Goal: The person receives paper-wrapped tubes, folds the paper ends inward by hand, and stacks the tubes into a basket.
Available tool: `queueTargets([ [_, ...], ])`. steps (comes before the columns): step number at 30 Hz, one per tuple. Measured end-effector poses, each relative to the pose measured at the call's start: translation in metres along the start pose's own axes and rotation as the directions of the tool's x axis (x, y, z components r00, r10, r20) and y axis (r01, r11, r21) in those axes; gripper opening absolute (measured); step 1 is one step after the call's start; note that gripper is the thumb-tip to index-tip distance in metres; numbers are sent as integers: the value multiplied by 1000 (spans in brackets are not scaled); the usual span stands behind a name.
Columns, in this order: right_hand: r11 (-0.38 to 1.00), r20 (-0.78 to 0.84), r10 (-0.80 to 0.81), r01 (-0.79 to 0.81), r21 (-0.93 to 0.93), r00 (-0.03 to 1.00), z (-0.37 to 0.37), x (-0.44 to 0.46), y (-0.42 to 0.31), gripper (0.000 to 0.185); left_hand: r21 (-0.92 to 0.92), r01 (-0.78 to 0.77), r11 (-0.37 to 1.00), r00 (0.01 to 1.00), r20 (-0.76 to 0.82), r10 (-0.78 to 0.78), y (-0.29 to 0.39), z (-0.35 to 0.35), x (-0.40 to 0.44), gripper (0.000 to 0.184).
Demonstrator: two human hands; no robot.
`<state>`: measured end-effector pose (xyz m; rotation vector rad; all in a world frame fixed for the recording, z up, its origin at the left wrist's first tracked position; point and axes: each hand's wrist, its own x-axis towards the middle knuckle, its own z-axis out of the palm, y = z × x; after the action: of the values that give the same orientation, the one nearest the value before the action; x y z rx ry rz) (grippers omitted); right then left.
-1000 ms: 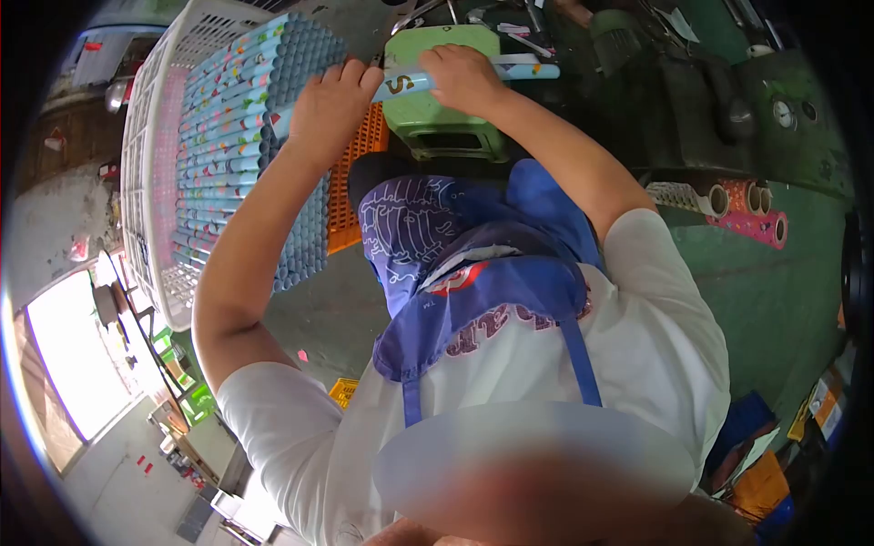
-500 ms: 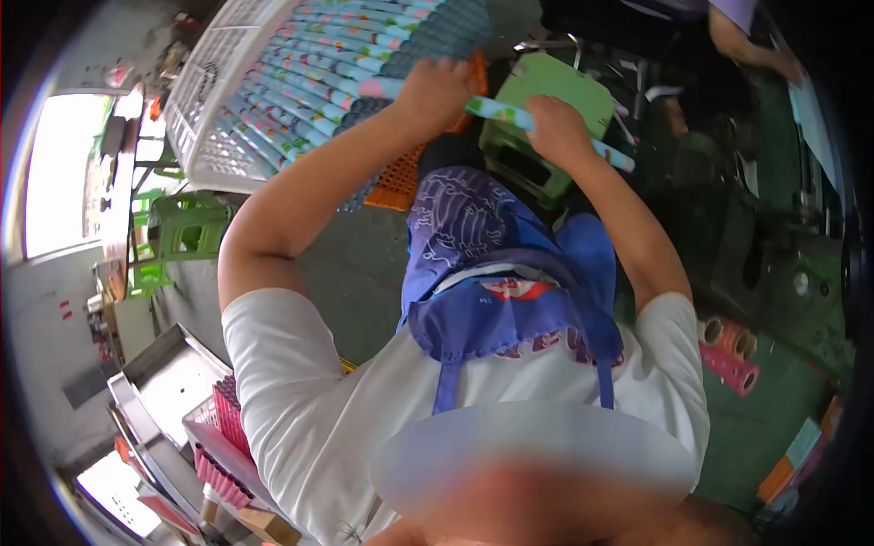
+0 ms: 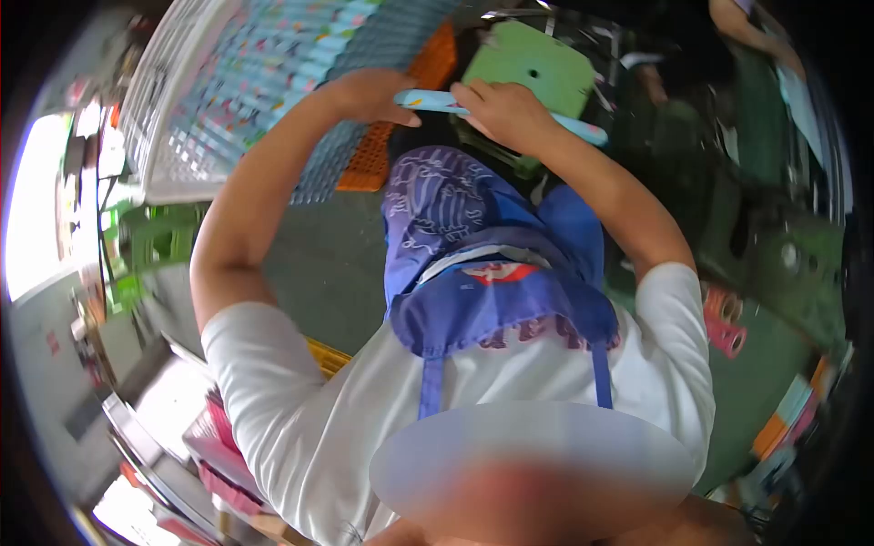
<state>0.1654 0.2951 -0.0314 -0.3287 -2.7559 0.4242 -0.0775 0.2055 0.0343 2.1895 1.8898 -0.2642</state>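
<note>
Head view: toward 1 o'clock, one green stool (image 3: 537,64); at 2, one co-worker's arm (image 3: 742,25); just past 3, at least two pink rolls (image 3: 724,335). Between 12 and 1, one light-blue tube (image 3: 432,101), fingers of right hand (image 3: 501,111) curled round it, left hand (image 3: 369,96) at its 9-o'clock end, grip impossible to tell. At 10, one white crate (image 3: 157,164) of patterned tubes (image 3: 273,91) beyond counting; at 11, one orange crate (image 3: 371,164) just beside.

Smooth, glossy skin seen on printed tube (image 3: 430,101); paper or film can't be told. Moulded plastic seen on stool (image 3: 551,68), lattice basket (image 3: 162,173), orange crate (image 3: 370,164). Matt, creased cloth seen on apron (image 3: 501,314), T-shirt (image 3: 332,446).
</note>
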Motion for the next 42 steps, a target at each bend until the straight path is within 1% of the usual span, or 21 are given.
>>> queueTargets([
  [1, 987, -79, -140, 132, -92, 987, -1, 12, -3, 30, -113, 22, 993, 987, 159, -4, -10, -5, -5, 48],
  [2, 982, -71, -179, 174, -72, 981, 2, 27, -7, 30, -122, 68, 990, 986, 160, -48, -16, -7, -17, 48],
  [3, 994, -60, -105, 105, 1, 993, 4, 39, -8, 28, 9, 1, 1000, 981, -192, 0, -20, -5, -25, 47],
  [4, 997, -38, -21, 23, 67, 999, 6, 51, -8, 26, 162, -22, 987, 855, -509, 102, -21, -2, -30, 46],
  [5, 990, -9, 71, -70, 126, 997, 7, 62, -7, 24, 147, -10, 989, 859, -505, 83, -18, 5, -37, 46],
  [8, 954, -46, 86, -69, 293, 995, 23, 118, -18, 17, -197, 108, 975, 490, -842, -224, 15, 23, -74, 44],
  [10, 860, 172, 184, -243, 449, 968, 26, 170, -40, 43, -289, 144, 947, 490, -810, -322, 27, 50, -92, 43],
  [12, 812, 53, 260, -248, 528, 964, 48, 208, -78, 49, -433, 194, 880, 473, -745, -471, 34, 71, -105, 41],
  [14, 712, 469, 180, -444, 544, 865, 43, 260, -103, 52, -435, 238, 868, 439, -749, -496, 33, 78, -122, 40],
  [16, 904, 32, 29, -40, 425, 999, 163, 321, -105, 53, -428, 319, 846, 361, -770, -526, 29, 86, -140, 38],
  [20, 804, 455, 66, -317, 503, 888, 95, 338, -168, 39, -442, 454, 773, 260, -764, -590, 2, 96, -178, 33],
  [21, 800, 466, 70, -329, 502, 882, 108, 342, -172, 39, -493, 464, 736, 199, -751, -629, -5, 102, -184, 34],
  [23, 829, 301, 167, -299, 473, 939, 152, 361, -191, 34, -590, 476, 653, 71, -714, -697, -17, 113, -193, 34],
  [25, 842, 222, 214, -295, 451, 951, 192, 377, -199, 32, -630, 465, 621, 78, -670, -738, -22, 118, -199, 33],
  [28, 951, 28, -55, 44, 306, 998, 230, 391, -200, 30, -697, 447, 561, 82, -593, -801, -27, 120, -205, 31],
  [29, 951, 33, -53, 40, 308, 998, 223, 389, -201, 30, -689, 447, 571, 86, -603, -793, -28, 121, -205, 30],
  [32, 984, 290, -178, 163, 77, 940, 185, 383, -198, 31, -672, 445, 592, 95, -621, -778, -30, 123, -207, 29],
  [37, 930, 50, -6, -12, 368, 999, 222, 397, -195, 29, -676, 427, 601, 90, -630, -772, -31, 124, -208, 28],
  [40, 978, 384, -106, 26, 209, 917, 157, 390, -192, 32, -680, 437, 589, 110, -610, -785, -29, 123, -209, 28],
  [41, 977, 385, -103, 21, 213, 917, 146, 405, -207, 32, -671, 445, 593, 115, -614, -781, -30, 124, -210, 28],
  [42, 990, 634, 143, -105, -97, 760, 142, 430, -235, 32, -663, 452, 597, 119, -618, -777, -29, 125, -210, 28],
])
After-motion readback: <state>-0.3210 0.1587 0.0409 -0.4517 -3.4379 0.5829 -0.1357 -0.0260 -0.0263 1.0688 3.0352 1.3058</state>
